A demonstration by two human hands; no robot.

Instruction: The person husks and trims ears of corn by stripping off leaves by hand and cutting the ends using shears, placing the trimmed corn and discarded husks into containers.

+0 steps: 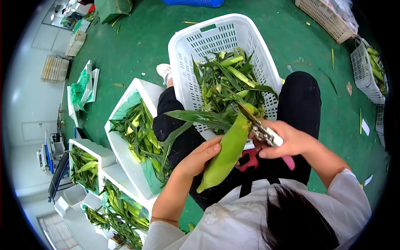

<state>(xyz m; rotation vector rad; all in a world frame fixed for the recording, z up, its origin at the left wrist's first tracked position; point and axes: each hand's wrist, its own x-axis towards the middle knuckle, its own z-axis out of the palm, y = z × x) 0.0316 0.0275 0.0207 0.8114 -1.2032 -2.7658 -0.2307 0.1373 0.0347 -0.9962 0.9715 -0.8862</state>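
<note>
My left hand [199, 156] is wrapped round a green ear of corn [228, 152] still in its husk, tilted with one end toward my lap. Long leaves [200, 116] trail left from the ear's upper end. In my right hand [288, 141] is a pair of pruning shears [266, 136] with a metal pivot and pale and pink handle parts. Their blades sit at the upper end of the ear; whether they are closed there I cannot tell. Between my knees stands a white plastic basket [177, 54] holding cut leaves and husk pieces [239, 77].
Left of my knee stands a white foam box [120, 139] with corn inside. More foam boxes [100, 164] of corn lie beyond it. At right are a crate of corn [361, 68] and a beige crate [318, 18]. Leaf scraps lie on the green floor [146, 39].
</note>
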